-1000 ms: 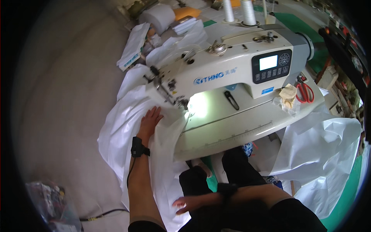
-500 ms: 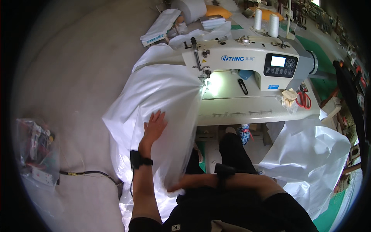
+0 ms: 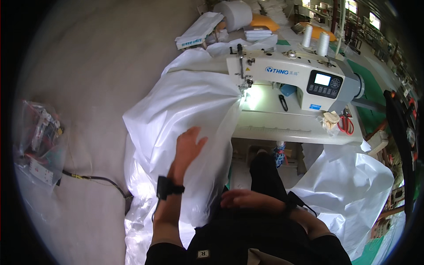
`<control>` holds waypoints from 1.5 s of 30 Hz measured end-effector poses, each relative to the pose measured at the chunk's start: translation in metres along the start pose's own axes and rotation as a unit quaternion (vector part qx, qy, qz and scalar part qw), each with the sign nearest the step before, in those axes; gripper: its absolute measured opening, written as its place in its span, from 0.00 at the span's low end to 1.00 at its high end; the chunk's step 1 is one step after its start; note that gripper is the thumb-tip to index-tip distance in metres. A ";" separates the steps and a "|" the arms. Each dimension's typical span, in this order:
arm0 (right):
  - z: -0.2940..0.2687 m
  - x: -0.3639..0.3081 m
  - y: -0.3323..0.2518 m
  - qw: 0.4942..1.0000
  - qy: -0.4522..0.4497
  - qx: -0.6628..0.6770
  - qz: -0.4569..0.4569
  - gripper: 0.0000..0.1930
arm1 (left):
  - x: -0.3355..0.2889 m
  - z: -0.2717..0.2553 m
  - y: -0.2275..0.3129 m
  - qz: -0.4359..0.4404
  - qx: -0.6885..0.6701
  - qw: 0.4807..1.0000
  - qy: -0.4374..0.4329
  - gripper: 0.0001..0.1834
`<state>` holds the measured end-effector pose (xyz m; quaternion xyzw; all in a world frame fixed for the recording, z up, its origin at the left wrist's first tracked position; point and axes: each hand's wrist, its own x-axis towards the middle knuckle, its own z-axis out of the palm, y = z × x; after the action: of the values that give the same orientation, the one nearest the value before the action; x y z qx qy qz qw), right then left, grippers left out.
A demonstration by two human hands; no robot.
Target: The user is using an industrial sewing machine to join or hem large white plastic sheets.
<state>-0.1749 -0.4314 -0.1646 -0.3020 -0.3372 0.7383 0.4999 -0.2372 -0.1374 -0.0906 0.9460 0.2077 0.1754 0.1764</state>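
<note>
A large white plastic-like sheet (image 3: 198,104) runs from under the needle of a white sewing machine (image 3: 282,68) down the left side of my lap, with folds fanning out from the needle. My left hand (image 3: 190,143) is over the sheet's middle, thumb apart from the fingers, gripping nothing. Whether its palm touches the sheet, I cannot tell. In front of my body, near the sheet's right edge, my right hand (image 3: 238,198) has its fingers loosely apart, slightly blurred, with nothing visible in them. The machine's lamp lights the needle area.
On the machine table (image 3: 274,121) lie a black thread snipper (image 3: 283,103), red-handled scissors (image 3: 346,125) and a beige cloth scrap (image 3: 330,120). Two white thread cones (image 3: 323,44) stand behind. More white sheet (image 3: 340,185) hangs at right. A black cable (image 3: 97,178) crosses the floor at left.
My left hand has shifted slightly right and its fingers have drawn in. My right hand has pulled away from the sheet toward the right. The view has tilted up a little.
</note>
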 end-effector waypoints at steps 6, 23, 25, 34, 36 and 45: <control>0.011 0.038 -0.022 0.954 0.295 -0.020 -0.039 0.25 | -0.101 0.044 0.023 -0.098 0.146 0.980 0.093 0.37; 0.053 0.074 -0.038 0.910 0.358 -0.107 -0.179 0.12 | -0.119 -0.137 0.004 -0.036 -0.002 0.974 0.223 0.14; 0.065 0.089 -0.056 0.917 0.335 -0.156 -0.148 0.12 | -0.115 -0.153 0.021 0.042 -0.033 0.988 0.146 0.12; 0.060 0.134 -0.041 0.889 0.225 -0.399 -0.002 0.12 | -0.167 -0.176 0.004 -0.090 0.471 0.872 0.096 0.06; 0.046 0.130 -0.042 0.825 0.183 -0.534 -0.018 0.13 | -0.165 -0.198 0.001 -0.107 0.481 0.848 0.194 0.07; 0.079 0.142 -0.034 0.948 0.109 -0.297 0.003 0.12 | -0.192 -0.203 0.028 0.107 -0.150 0.904 -0.385 0.08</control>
<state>-0.2639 -0.3036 -0.1059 -0.5166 -0.4841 0.5683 0.4193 -0.4741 -0.1955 0.0486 0.9187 -0.0082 -0.1559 0.3627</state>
